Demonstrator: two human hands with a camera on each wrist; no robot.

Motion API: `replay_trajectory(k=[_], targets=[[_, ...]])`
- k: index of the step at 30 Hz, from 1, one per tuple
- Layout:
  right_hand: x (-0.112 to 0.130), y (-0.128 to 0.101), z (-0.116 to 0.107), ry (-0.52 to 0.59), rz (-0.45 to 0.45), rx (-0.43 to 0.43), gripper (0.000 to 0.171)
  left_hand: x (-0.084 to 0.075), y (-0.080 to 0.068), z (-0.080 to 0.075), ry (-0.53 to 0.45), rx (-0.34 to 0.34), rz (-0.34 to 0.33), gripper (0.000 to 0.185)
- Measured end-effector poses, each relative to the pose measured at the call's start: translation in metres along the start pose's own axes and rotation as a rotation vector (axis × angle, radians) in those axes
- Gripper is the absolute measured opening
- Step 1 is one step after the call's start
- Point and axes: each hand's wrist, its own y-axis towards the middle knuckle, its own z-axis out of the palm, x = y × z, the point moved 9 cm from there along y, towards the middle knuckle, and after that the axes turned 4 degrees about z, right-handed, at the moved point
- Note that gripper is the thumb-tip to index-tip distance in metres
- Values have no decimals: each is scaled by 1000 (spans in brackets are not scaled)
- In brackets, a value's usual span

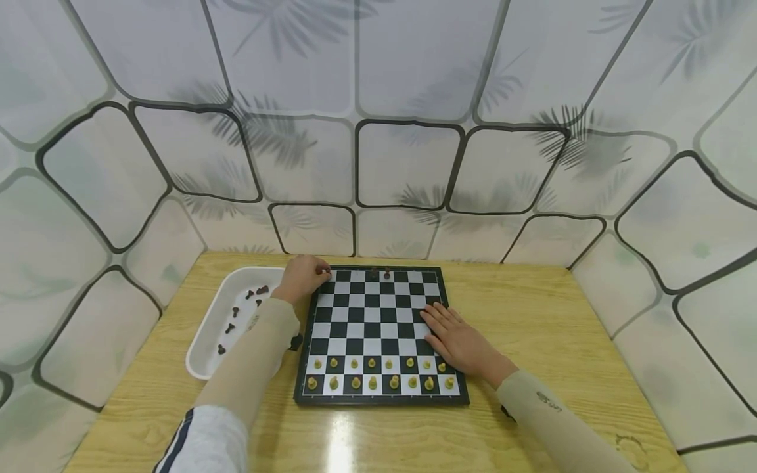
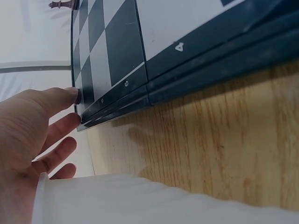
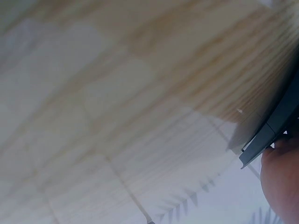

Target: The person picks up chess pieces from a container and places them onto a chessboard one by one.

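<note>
Light pieces point(image 1: 378, 372) are all set; a dark piece point(image 1: 324, 270) is pinched by the left hand point(image 1: 303, 278) at the chessboard's point(image 1: 378, 328) far corner. Two dark pieces point(image 1: 380, 271) are placed, more are left in the tray point(image 1: 204, 341). The right hand point(image 1: 458, 340) is laid flat on the board.

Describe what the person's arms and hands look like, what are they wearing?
Both hands are bare: left hand, right hand. Each forearm wears a snug beige sleeve; the right sleeve bears small dark printed marks. Higher up the left arm sits a white sleeve with dark stripes. No rings or watch are visible.
</note>
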Motion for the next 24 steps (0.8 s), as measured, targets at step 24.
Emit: replay_trajectory(k=[24], targets=[[1, -2, -2, 4, -2, -13, 61, 2, -5, -14, -144, 33, -30, 42]])
